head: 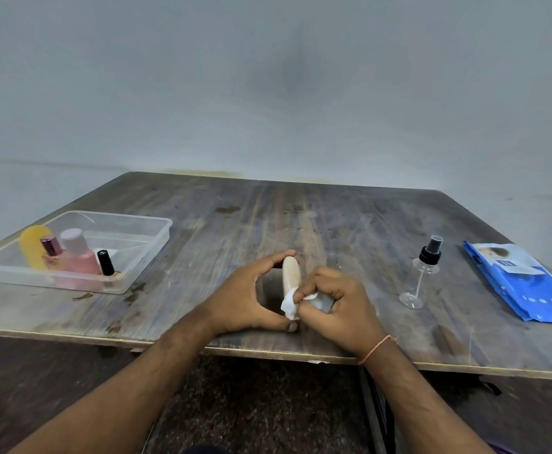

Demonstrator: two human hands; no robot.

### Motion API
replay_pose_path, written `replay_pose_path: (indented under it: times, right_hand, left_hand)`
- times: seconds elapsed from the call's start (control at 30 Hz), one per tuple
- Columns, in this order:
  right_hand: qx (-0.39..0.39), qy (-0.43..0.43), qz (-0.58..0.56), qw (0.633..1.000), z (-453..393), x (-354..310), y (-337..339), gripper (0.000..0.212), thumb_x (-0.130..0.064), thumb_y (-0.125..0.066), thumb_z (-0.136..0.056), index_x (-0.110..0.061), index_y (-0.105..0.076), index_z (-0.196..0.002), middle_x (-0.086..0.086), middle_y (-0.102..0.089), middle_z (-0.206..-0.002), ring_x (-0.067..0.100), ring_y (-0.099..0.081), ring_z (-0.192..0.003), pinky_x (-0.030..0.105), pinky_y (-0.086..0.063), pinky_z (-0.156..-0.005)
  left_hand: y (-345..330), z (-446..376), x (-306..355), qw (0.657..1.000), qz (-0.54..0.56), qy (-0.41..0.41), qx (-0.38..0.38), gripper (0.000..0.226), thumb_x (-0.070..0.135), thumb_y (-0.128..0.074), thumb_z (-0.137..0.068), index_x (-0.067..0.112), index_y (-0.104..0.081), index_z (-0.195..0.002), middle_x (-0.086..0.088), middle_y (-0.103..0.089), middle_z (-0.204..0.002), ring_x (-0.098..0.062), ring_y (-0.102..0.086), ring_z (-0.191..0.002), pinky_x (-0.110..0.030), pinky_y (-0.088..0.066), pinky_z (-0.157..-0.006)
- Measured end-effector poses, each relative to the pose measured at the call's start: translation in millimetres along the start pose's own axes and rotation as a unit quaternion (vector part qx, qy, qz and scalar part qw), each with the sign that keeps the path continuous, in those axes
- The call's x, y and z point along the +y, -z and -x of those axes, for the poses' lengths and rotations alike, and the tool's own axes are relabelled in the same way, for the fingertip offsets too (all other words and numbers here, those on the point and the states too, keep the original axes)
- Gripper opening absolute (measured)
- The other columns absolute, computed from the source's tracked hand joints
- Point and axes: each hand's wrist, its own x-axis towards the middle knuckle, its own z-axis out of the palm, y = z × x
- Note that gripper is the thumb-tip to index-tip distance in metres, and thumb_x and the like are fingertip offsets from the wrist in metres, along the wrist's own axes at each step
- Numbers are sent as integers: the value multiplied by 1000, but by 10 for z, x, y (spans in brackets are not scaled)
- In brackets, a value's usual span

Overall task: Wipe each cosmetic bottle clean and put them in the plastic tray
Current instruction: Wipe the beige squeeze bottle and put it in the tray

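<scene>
My left hand (246, 296) holds a beige tube-shaped cosmetic bottle (290, 272) by its two ends, above the table's front edge. My right hand (336, 301) presses a white wipe (290, 304) against the lower part of that bottle. The clear plastic tray (143, 250) stands at the left and holds a yellow bottle (33, 245), a pink bottle (78, 253), a small bottle with a purple cap (51, 247) and a small one with a black cap (106, 263). A clear spray bottle (422, 276) with a black nozzle stands at the right.
A blue pack of wipes (523, 283) lies at the far right of the worn wooden table (268, 217). A grey wall rises behind the table. Dark floor shows below the front edge.
</scene>
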Motion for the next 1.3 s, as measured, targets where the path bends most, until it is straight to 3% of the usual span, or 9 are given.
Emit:
replay_pose_path:
  times: [0.23, 0.43, 0.53, 0.77, 0.87, 1.0, 1.13, 1.23, 1.3]
  right_hand:
    - [102, -68, -14, 992, -48, 73, -34, 12, -16, -78, -86, -23, -84, -94, -13, -77, -94, 11, -74, -92, 24, -56, -79]
    - [105, -76, 23, 991, -85, 119, -15, 17, -13, -77, -96, -23, -84, -109, -14, -75, -98, 7, -72, -95, 20, -53, -80]
    - [78, -61, -14, 995, -66, 96, -13, 19, -6, -78, -91, -21, -84, -101, -10, -75, -99, 14, -73, -96, 20, -53, -80]
    - [-8, -52, -46, 998, -5, 71, 4, 8, -14, -76, -77, -20, -81, -76, -5, -75, -80, 15, -72, -77, 35, -56, -70]
    - [21, -64, -27, 997, -13, 110, 7, 12, -25, -71, -76, -17, -73, -67, -3, -70, -71, 17, -67, -69, 42, -54, -63]
    - [105, -137, -13, 985, -19, 130, 10, 17, -26, -70, -78, -20, -66, -63, -7, -66, -65, 7, -58, -64, 32, -48, -61]
    - [176, -214, 99, 956, -48, 134, 20, 13, -23, -74, -87, -30, -74, -76, -15, -72, -85, 4, -66, -82, 27, -52, -72]
    - [147, -231, 146, 951, -79, 171, 30, 8, -26, -74, -86, -31, -80, -89, -13, -66, -99, 13, -66, -94, 31, -50, -77]
    - [117, -226, 165, 953, -97, 159, 17, 20, -38, -72, -81, -29, -83, -95, -12, -62, -101, 14, -64, -97, 32, -51, -79]
  left_hand:
    - [4, -13, 10, 997, 45, 1, -67, 119, 16, -106, -66, 31, -40, -164, 23, -51, -160, 6, -44, -150, -15, -36, -122]
    - [6, -40, -5, 994, 59, 6, -92, 119, 16, -104, -70, 36, -33, -164, 24, -50, -161, 5, -42, -152, -17, -35, -124]
    - [8, -48, -18, 994, 61, 2, -85, 117, 11, -102, -72, 31, -32, -164, 21, -49, -163, 0, -42, -154, -21, -34, -127]
    - [4, -58, -30, 997, 40, -11, -59, 116, 18, -101, -76, 29, -29, -165, 16, -45, -167, -7, -40, -157, -48, -35, -131]
    - [9, -62, -31, 998, 38, -10, -43, 118, 19, -100, -77, 30, -25, -166, 20, -41, -169, -4, -36, -159, -50, -30, -133]
    - [14, -48, -53, 998, 45, 8, -41, 122, 17, -97, -82, 31, -13, -169, 20, -36, -171, -2, -33, -160, -49, -27, -135]
    - [12, -49, -56, 998, 38, 9, -53, 122, 8, -91, -85, 36, -7, -168, 22, -40, -169, 0, -34, -158, -42, -27, -135]
    - [10, -52, -64, 998, 42, 8, -55, 122, 11, -92, -85, 44, -7, -167, 20, -41, -168, -1, -34, -158, -43, -27, -135]
    - [13, -51, -44, 997, 49, 10, -52, 123, 19, -94, -83, 54, -9, -165, 17, -36, -171, 1, -31, -159, -44, -24, -136]
